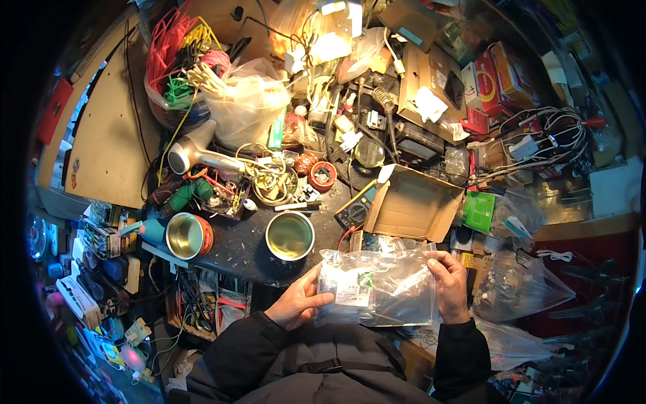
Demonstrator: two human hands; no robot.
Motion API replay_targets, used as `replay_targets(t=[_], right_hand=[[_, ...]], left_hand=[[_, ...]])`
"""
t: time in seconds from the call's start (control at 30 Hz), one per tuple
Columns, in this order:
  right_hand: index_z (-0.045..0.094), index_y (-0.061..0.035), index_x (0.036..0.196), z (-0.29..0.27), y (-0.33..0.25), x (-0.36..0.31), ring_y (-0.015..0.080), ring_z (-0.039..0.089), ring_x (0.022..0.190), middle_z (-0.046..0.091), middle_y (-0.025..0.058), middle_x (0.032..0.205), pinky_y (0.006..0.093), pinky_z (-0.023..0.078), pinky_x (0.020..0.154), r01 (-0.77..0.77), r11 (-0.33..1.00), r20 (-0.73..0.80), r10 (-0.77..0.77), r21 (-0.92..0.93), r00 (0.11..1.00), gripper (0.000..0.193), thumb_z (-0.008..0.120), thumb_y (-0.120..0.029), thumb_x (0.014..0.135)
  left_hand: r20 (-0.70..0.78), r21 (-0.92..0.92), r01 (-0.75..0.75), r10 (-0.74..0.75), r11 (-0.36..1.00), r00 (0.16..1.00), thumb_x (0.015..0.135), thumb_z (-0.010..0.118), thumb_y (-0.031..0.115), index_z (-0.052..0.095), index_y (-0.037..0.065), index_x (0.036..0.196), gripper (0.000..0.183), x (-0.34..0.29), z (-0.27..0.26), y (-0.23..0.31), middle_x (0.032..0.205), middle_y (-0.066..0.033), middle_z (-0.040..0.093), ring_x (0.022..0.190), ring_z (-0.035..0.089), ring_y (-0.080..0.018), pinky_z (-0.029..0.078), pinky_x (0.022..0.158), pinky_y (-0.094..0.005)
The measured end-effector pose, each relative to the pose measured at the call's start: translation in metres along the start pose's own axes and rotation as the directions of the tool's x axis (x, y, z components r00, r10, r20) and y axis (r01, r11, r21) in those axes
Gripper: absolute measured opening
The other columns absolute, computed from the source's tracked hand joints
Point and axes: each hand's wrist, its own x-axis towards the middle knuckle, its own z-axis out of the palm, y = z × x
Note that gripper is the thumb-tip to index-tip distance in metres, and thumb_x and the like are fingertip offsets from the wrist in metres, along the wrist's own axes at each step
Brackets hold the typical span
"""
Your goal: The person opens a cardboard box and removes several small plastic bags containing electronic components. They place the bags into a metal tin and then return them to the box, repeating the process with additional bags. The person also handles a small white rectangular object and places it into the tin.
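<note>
Between my two hands is a clear plastic bag (397, 289) with a white label (352, 291) and a small green piece near its left side. My left hand (302, 296) pinches the bag's left edge, thumb on top. The upper right corner is gripped by my right hand (449, 284), fingers closed on the plastic. What else lies inside the bag is hard to make out through the glare. Just beyond it stands an open cardboard box (414, 205). Left of the bag, a round metal tin (290, 236) sits on the dark bench.
A second tin (189, 236) with an orange side stands further left. A hair dryer (202, 157), coiled wire (272, 182) and a multimeter (355, 207) lie behind. Bags of coloured wire (182, 74) fill the far left. A green box (479, 210) and plastic bags (515, 286) crowd the right.
</note>
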Motion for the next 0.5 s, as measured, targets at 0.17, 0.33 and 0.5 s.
replay_targets(t=[0.17,0.33,0.5], right_hand=[[0.076,-0.0001,0.122,0.0003,-0.0002,-0.0029,0.0045,0.054,0.076,0.065,-0.0037,0.09,0.0234,0.04,0.068,0.016,0.999,0.009,-0.016,0.03,1.0,0.02,0.074,-0.014,0.108],[0.076,0.0009,0.124,0.0014,-0.0017,-0.005,0.0064,0.055,0.071,0.065,-0.0019,0.084,0.0239,0.04,0.063,0.049,0.998,0.038,-0.048,-0.034,0.998,0.023,0.073,-0.018,0.111],[0.077,0.0005,0.126,0.0055,-0.0065,-0.0085,0.009,0.063,0.074,0.07,0.0001,0.087,0.0247,0.049,0.068,0.026,0.998,0.048,-0.024,-0.061,0.999,0.026,0.074,-0.02,0.111]], left_hand=[[-0.061,0.068,0.004,0.0,0.998,0.998,0.096,0.087,0.0,0.031,0.002,0.175,0.097,-0.0007,0.0032,0.0027,0.164,-0.0139,0.057,0.149,0.058,-0.0226,0.047,0.126,-0.0407],[-0.09,0.094,0.003,0.006,0.996,0.996,0.096,0.087,-0.001,0.037,0.001,0.171,0.09,-0.0011,0.0054,0.0066,0.162,-0.0139,0.06,0.148,0.06,-0.0227,0.047,0.126,-0.0412],[-0.085,0.093,-0.015,0.023,0.996,0.996,0.096,0.087,-0.001,0.04,0.0,0.169,0.087,0.0006,0.0009,0.0038,0.16,-0.0143,0.062,0.145,0.062,-0.0229,0.048,0.124,-0.0404]])
